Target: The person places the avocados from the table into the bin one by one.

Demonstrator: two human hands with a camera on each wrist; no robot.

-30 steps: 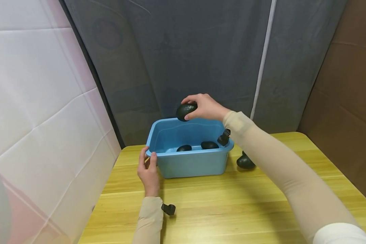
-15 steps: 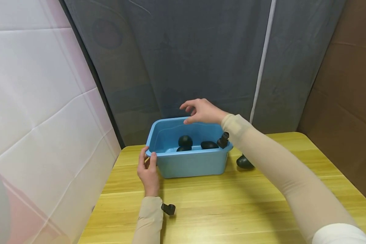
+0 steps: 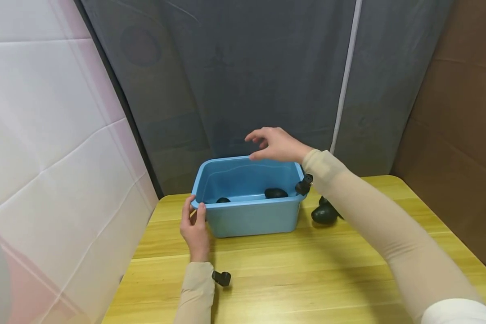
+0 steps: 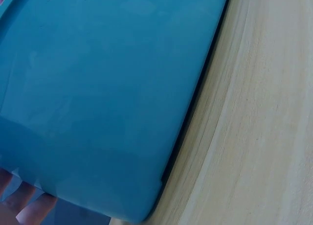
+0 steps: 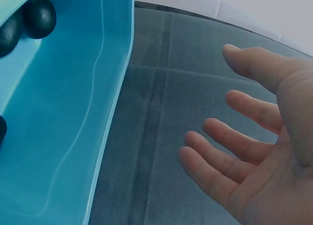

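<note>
Resting on a yellow wooden table point(image 3: 308, 270), blue tub point(image 3: 251, 218), left hand point(image 3: 195, 229) fingers gripping its rim, right hand point(image 3: 277, 145) fingers spread, empty, grey curtain point(image 3: 247, 67) behind

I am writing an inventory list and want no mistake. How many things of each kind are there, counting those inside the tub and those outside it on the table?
Blue tub: 1
Avocados: 4, with 3 inside the tub (the right wrist view shows them) and 1 on the table beside it
Total: 5
</note>
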